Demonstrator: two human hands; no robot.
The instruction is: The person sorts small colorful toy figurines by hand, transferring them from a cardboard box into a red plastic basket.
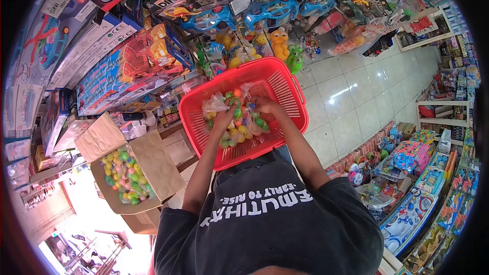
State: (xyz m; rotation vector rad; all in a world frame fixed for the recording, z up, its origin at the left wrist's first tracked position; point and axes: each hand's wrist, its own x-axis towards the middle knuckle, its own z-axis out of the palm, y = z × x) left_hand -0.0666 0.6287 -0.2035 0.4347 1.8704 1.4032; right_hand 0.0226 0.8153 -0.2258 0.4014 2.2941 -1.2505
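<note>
A red plastic basket [298,89] with slotted sides is in front of my body. Inside it lie clear plastic bags [215,103] and many small round toys [239,133] in yellow, green and orange. My left hand [224,117] reaches in from the left, its fingers curled on a clear bag of these toys. On the other side my right hand [267,106] is closed, with fingertips pinched near a small blue spot at the bags' edge. What those fingertips hold is too small to make out.
An open cardboard box [163,165] of similar colourful balls [127,175] stands at the left. Stacked toy boxes [137,69] rise behind it. Packaged dinosaur toys [272,12] hang beyond the basket. Tiled floor [346,91] runs right, towards shelves of packaged toys [412,214].
</note>
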